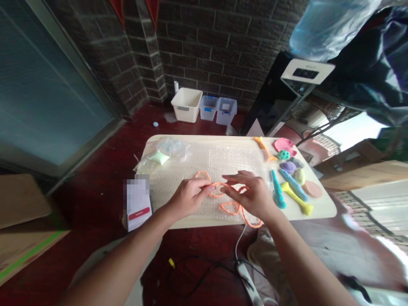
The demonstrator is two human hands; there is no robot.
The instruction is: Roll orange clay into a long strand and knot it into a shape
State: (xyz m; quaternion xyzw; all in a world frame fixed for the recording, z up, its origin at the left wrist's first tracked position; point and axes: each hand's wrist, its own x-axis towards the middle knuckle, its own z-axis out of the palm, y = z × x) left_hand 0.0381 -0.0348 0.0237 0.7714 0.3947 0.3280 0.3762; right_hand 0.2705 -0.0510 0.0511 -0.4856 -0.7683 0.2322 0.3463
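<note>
A long, thin orange clay rope (230, 211), twisted along its length, lies in loose loops over bubble wrap at the front middle of the table. My left hand (190, 194) pinches one stretch of it between thumb and fingers, just above the bubble wrap. Close by on the right, my right hand (250, 193) has the same strand between thumb and forefinger, its other fingers stretched out. A small orange loop rises behind my left fingertips. Other loops hang below my right hand, one reaching the table's front edge. My right palm hides part of the strand.
Coloured clay pieces, including a yellow bar (297, 198) and a teal bar (278, 190), lie at the table's right. A pale green packet (160, 157) and clear plastic are at the left. A phone-like screen (138, 204) sits by the left edge. Bins (187, 105) stand behind.
</note>
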